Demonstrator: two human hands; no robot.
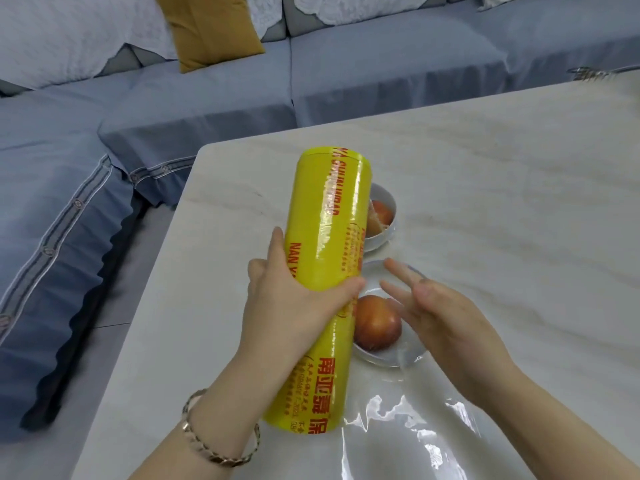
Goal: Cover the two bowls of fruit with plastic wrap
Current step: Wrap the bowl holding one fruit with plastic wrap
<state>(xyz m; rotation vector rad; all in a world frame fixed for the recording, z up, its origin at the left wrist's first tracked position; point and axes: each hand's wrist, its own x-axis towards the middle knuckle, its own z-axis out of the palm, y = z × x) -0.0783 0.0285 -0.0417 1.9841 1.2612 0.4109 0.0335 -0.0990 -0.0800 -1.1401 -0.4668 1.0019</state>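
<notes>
Marble bench (485,168) standing beside blue sofa (207,109). The left hand (291,306) is gripping yellow roll (325,258), probably lettered "NAN YA"; right hand (440,313) hovering, fingers spread.

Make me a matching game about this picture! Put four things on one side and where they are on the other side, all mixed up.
Things
1. yellow roll of plastic wrap
2. gold chain bracelet
3. mustard-yellow cushion
4. far white bowl of fruit

Places
A. on the blue-grey sofa
B. partly hidden behind the roll
C. gripped in the left hand
D. around the left wrist

Right pairs: 1-C, 2-D, 3-A, 4-B.
</notes>
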